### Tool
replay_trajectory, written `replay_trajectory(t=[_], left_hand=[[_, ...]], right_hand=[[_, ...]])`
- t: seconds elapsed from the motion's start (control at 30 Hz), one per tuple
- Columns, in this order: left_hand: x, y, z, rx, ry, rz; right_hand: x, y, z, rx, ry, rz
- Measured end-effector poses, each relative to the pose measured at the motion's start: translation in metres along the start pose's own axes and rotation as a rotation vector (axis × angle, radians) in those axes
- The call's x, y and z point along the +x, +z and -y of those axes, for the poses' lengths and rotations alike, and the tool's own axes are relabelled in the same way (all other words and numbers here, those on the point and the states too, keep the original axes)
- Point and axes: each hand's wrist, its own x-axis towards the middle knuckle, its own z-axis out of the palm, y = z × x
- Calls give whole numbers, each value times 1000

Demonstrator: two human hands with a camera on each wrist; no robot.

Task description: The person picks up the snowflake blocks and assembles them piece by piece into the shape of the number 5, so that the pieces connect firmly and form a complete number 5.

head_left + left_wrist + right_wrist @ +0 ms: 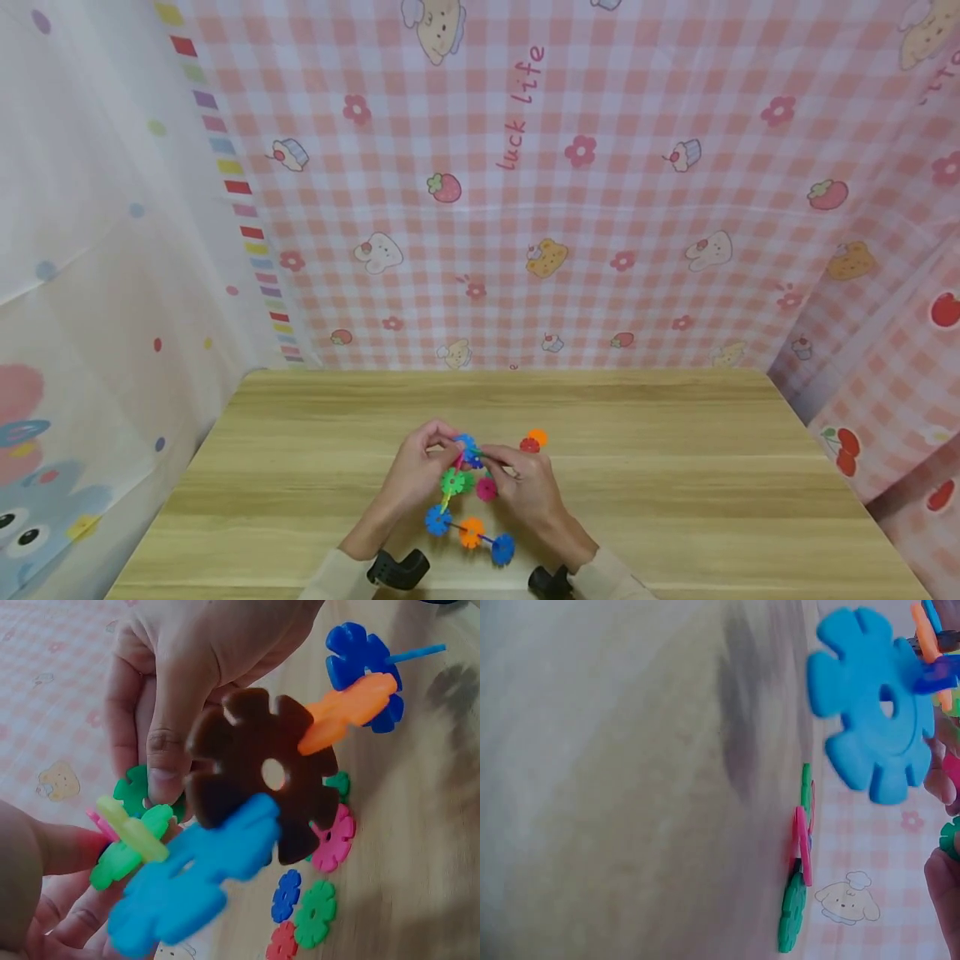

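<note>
A chain of interlocking flower-shaped plastic discs hangs from the hands, with a brown disc (244, 742), a light blue disc (169, 907), an orange disc (472, 533) and a dark blue disc (349, 656) at its far end. My left hand (420, 465) pinches the chain's upper end, by the pink disc (100, 824) and a bright green disc (112, 868). My right hand (534, 487) pinches a darker green disc (131, 791) between thumb and finger, right beside that end. The left fingers partly cover the joints there.
Loose discs lie on the wooden table (675, 483) beyond the hands: an orange disc (537, 437), a red disc (529, 446), a pink disc (486, 488), plus green and blue ones. Checked curtain (525, 292) closes off the back. A black strap device (398, 570) sits at each wrist.
</note>
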Motion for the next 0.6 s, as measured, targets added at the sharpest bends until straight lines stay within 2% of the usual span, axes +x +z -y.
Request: replay_trajectory(t=[0.3,0.6], left_hand=[[0,-9,1,45,6,35],[2,-22,12,112,-3,40]], right_hand=[[3,6,1,10,37,19],[7,5,1,82,137,131]])
